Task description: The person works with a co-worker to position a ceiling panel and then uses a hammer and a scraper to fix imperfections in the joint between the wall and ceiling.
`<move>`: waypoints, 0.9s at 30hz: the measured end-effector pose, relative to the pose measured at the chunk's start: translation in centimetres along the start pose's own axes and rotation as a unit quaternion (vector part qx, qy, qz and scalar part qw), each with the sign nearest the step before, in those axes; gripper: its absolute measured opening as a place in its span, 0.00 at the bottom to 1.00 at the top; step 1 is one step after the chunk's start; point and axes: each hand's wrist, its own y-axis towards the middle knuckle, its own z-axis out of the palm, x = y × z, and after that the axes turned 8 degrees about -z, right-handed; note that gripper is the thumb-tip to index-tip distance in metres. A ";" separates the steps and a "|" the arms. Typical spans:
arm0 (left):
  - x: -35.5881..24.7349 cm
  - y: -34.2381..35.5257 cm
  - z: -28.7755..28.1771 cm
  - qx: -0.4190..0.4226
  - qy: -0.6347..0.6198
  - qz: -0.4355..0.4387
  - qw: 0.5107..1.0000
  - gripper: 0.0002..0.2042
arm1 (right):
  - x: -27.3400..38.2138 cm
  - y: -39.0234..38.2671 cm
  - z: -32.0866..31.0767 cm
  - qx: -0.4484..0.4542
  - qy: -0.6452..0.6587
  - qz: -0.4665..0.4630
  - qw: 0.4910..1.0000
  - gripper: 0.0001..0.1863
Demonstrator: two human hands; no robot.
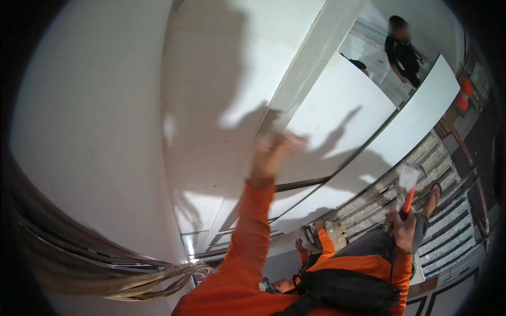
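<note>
My left hand point(276, 152) is raised in front of a white wall panel point(211, 68), beside a grey joint strip point(303, 66). Motion smears its fingers, so whether it touches the panel or holds anything is unclear. Lower on the right, my right hand point(403, 230) is closed round the red and black handle of a putty knife point(409, 199). The blade end points away from me and looks white and blurred. Dark shadows of my arm and body fall across the panels.
Beneath me lies a slatted metal scaffold platform point(445, 226) with a brown side rail point(473, 171). A co-worker's orange sleeve point(326, 243) shows below. Another person point(403, 55) in dark clothes stands far right, near an orange object point(464, 95). Tan cloth point(142, 282) hangs lower left.
</note>
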 end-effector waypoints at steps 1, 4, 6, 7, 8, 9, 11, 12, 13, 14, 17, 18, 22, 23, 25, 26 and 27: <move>1.1 -0.6 3.6 0.077 0.110 -0.004 0.991 0.11 | 4.0 0.7 0.9 0.019 -0.004 -0.007 1.000 0.15; 3.6 -3.8 12.3 0.135 0.086 0.053 0.986 0.14 | 11.4 3.0 4.0 0.088 0.017 -0.065 0.994 0.15; 0.3 -4.6 15.2 0.193 -0.196 -0.214 0.937 0.15 | 13.9 4.2 5.5 0.140 0.066 -0.064 0.986 0.16; 0.3 -4.5 16.7 0.158 -0.266 -0.205 0.929 0.15 | 14.2 4.9 5.7 0.167 0.066 -0.065 0.982 0.17; 0.1 -4.1 17.1 0.127 -0.281 -0.215 0.927 0.15 | 15.1 5.7 5.6 0.177 0.007 -0.095 0.980 0.17; -0.5 -3.8 17.4 0.095 -0.292 -0.223 0.925 0.15 | 16.9 6.3 5.4 0.187 -0.048 -0.129 0.973 0.18; -2.1 -2.7 18.0 0.031 -0.329 -0.222 0.917 0.14 | 18.6 7.3 5.0 0.201 -0.094 -0.176 0.959 0.18; -2.3 -1.9 17.8 -0.026 -0.329 -0.215 0.919 0.13 | 18.5 7.8 4.8 0.193 -0.070 -0.156 0.966 0.17; -2.6 -1.1 17.2 -0.085 -0.327 -0.207 0.918 0.13 | 18.1 8.1 4.4 0.187 -0.045 -0.136 0.972 0.16; -3.1 -0.5 16.6 -0.145 -0.323 -0.200 0.914 0.12 | 17.8 8.1 3.9 0.183 -0.020 -0.113 0.976 0.15; -4.4 1.5 12.5 -0.204 -0.407 -0.145 0.879 0.17 | 14.1 8.1 1.1 0.117 0.025 -0.016 0.993 0.05; -5.5 2.0 11.6 -0.227 -0.389 -0.133 0.883 0.18 | 12.7 7.6 0.1 0.094 0.089 0.076 0.989 0.05; -9.8 3.3 7.6 -0.243 -0.436 -0.046 0.865 0.18 | 9.1 6.5 -2.9 0.114 0.113 0.152 0.975 0.11; -9.9 3.6 6.2 -0.214 -0.421 -0.015 0.881 0.16 | 8.5 6.2 -3.2 0.099 0.124 0.163 0.974 0.12; -11.8 4.9 5.4 -0.271 -0.385 0.003 0.882 0.15 | 7.9 6.0 -4.1 0.124 0.139 0.184 0.965 0.13; -12.7 5.4 5.1 -0.296 -0.366 0.011 0.882 0.14 | 7.8 5.8 -4.5 0.134 0.147 0.196 0.960 0.14; -12.9 5.4 4.1 -0.250 -0.353 0.043 0.901 0.13 | 8.0 5.9 -4.4 0.129 0.147 0.161 0.967 0.16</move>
